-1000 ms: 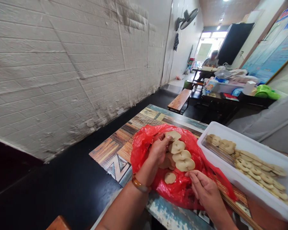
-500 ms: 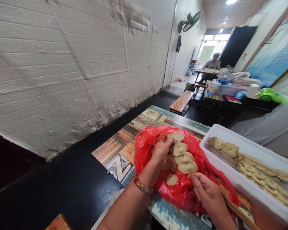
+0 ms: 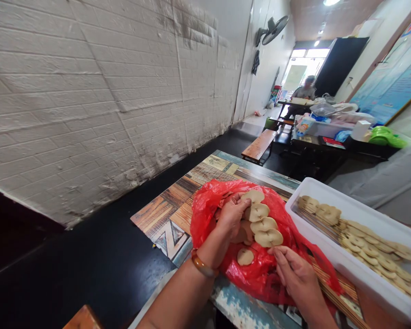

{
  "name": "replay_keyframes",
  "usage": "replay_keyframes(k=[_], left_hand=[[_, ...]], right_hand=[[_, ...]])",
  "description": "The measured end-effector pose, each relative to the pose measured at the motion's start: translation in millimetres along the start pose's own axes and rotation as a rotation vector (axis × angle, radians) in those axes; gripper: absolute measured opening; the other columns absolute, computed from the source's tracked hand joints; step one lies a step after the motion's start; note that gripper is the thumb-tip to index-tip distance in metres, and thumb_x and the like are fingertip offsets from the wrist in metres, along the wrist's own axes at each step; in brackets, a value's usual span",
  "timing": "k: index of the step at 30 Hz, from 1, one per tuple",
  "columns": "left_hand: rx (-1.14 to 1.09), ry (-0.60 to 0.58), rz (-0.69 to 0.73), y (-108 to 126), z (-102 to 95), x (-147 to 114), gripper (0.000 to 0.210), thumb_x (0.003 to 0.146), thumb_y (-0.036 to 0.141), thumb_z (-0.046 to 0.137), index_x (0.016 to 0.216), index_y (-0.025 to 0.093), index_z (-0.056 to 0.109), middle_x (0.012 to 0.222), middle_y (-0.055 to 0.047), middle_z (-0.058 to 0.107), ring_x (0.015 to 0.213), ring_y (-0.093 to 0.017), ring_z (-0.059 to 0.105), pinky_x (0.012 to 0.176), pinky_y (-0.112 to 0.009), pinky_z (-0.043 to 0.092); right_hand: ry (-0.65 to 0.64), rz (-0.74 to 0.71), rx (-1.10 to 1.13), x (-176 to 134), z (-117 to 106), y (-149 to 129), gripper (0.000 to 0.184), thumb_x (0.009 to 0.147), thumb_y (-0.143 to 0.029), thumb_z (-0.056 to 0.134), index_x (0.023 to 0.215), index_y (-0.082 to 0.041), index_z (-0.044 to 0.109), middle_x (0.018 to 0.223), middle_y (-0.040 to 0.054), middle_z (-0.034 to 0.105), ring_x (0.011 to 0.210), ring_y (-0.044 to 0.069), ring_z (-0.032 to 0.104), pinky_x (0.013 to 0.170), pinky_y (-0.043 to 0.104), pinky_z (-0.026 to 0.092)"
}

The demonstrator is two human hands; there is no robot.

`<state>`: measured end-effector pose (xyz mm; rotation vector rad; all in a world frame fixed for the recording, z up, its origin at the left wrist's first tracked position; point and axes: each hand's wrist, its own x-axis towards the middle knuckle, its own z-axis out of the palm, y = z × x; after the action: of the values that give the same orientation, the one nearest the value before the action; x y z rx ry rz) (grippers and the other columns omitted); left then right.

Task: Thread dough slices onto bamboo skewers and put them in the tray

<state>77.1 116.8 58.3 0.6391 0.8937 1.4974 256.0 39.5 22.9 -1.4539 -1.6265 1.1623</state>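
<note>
My left hand [image 3: 232, 214], with a amber-coloured bangle at the wrist, pinches the edge of a round, flat beige slice [image 3: 253, 197]. Below it several similar slices [image 3: 264, 224] overlap in a row running toward my right hand [image 3: 292, 267]. The thumb and forefinger of that hand are closed at the row's lower end, apparently on a thin skewer that is mostly hidden. Under both hands spreads an open red plastic bag [image 3: 205, 205], with a loose slice [image 3: 245, 257] and others partly hidden behind my left fingers.
To the right, a white plastic tub [image 3: 304, 183] holds skewered slices [image 3: 373, 246]. Bare sticks [image 3: 342, 299] lie on the patterned table [image 3: 178, 194] beside the bag. Beyond are a wooden bench [image 3: 260, 142], a cluttered table and a seated person [image 3: 303, 93]. A brick-patterned wall [image 3: 106, 91] runs along the left.
The row of slices and my left fingers have shifted very slightly to the right. My right hand stays at the row's lower end.
</note>
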Motion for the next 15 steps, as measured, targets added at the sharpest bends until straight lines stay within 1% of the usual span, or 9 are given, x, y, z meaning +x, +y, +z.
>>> replay_keyframes(k=[2,5,9,15], left_hand=[[-0.014,-0.007,-0.002,0.7,-0.4,-0.6,0.028,0.060,0.030,0.073,0.081,0.015,0.062,0.068,0.002,0.058,0.055,-0.007,0.048,0.054,-0.020,0.035],[-0.062,-0.010,0.020,2.4,-0.5,-2.2,0.023,0.063,0.032,0.072,0.074,0.015,0.062,0.063,0.003,0.056,0.053,-0.007,0.046,0.053,-0.019,0.033],[-0.112,-0.014,0.031,3.2,-0.3,-3.5,0.022,0.064,0.034,0.071,0.071,0.015,0.062,0.064,0.001,0.057,0.055,-0.008,0.048,0.055,-0.021,0.035],[-0.128,0.033,0.025,1.4,-1.0,-2.3,0.020,0.064,0.033,0.070,0.069,0.015,0.063,0.063,0.000,0.058,0.055,-0.010,0.048,0.056,-0.022,0.034]], right_hand=[[0.004,0.001,0.005,-0.2,-0.1,0.5,0.043,0.085,-0.056,0.045,0.093,-0.017,0.059,0.044,-0.0084,0.037,0.039,0.011,0.037,0.040,0.023,0.030],[-0.011,0.001,0.014,-0.1,-0.2,3.3,0.043,0.084,-0.056,0.046,0.092,-0.016,0.060,0.044,-0.0080,0.037,0.039,0.011,0.037,0.040,0.023,0.030],[-0.024,0.012,0.045,0.7,0.3,7.9,0.044,0.083,-0.057,0.047,0.090,-0.016,0.061,0.044,-0.0082,0.036,0.038,0.010,0.036,0.038,0.022,0.029],[-0.012,-0.013,0.030,1.3,-0.9,6.2,0.041,0.083,-0.055,0.049,0.088,-0.016,0.062,0.046,-0.0077,0.037,0.039,0.010,0.036,0.039,0.021,0.029]])
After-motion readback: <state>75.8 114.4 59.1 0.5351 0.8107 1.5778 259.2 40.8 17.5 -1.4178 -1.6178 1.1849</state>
